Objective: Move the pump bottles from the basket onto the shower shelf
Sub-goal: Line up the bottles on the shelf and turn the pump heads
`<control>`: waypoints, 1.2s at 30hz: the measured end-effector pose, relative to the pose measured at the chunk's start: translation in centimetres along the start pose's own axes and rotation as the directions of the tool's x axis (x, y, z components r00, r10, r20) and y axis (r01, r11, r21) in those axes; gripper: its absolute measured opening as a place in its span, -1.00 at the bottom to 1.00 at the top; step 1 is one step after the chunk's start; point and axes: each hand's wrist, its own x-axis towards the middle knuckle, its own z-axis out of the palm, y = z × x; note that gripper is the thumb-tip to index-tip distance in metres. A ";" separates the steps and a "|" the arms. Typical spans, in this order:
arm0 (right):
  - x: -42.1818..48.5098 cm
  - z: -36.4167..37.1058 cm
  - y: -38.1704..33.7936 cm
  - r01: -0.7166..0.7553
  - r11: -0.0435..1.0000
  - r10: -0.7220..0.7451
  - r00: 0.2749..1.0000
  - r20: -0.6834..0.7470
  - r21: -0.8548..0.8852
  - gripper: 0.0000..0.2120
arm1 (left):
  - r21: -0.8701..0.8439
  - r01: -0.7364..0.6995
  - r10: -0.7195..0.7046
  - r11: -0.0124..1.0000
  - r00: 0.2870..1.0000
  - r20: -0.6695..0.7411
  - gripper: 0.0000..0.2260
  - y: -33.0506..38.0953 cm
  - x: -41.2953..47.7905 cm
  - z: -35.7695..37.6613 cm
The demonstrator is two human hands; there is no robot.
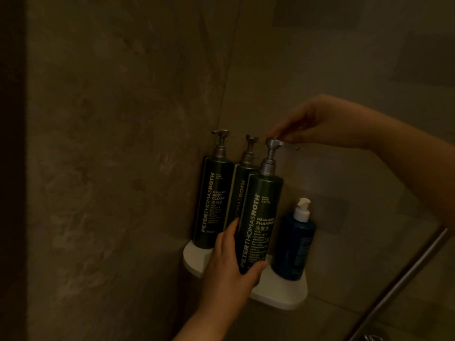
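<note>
A white corner shelf (283, 295) carries three tall dark green pump bottles and a small blue one. The body cleanser bottle (213, 203) stands at the left against the wall, and a second green bottle (240, 193) is half hidden behind the front one. My left hand (229, 269) is wrapped around the lower part of the shampoo bottle (262, 217) at the shelf's front. The fingertips of my right hand (317, 126) pinch its silver pump head (277, 143). The blue bottle (294, 244) with a white pump stands at the right. No basket is in view.
Dim brown stone walls meet in the corner behind the shelf. A metal bar (403, 276) runs diagonally at the lower right. A dark vertical edge (12, 168) lines the far left.
</note>
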 end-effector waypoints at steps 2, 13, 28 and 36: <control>-0.3 0.1 0.1 0.022 1.000 -0.022 1.000 0.003 0.016 -0.70 | -0.007 0.003 -0.003 1.000 1.000 -0.011 -0.22 0.0 0.0 0.1; -0.3 0.5 0.2 0.045 0.998 -0.046 0.998 -0.030 -0.051 -0.69 | 0.049 0.004 -0.002 0.999 0.999 -0.037 -0.20 0.1 0.0 0.3; -0.1 1.7 0.3 0.077 0.975 -0.111 0.981 -0.158 -0.209 -0.76 | 0.036 0.013 -0.011 0.999 0.999 -0.047 -0.20 0.3 -0.2 0.3; -0.1 2.1 0.0 0.061 0.969 -0.110 0.974 -0.197 -0.241 -0.77 | 0.097 0.007 0.003 0.995 0.995 -0.100 -0.19 0.7 -0.5 0.7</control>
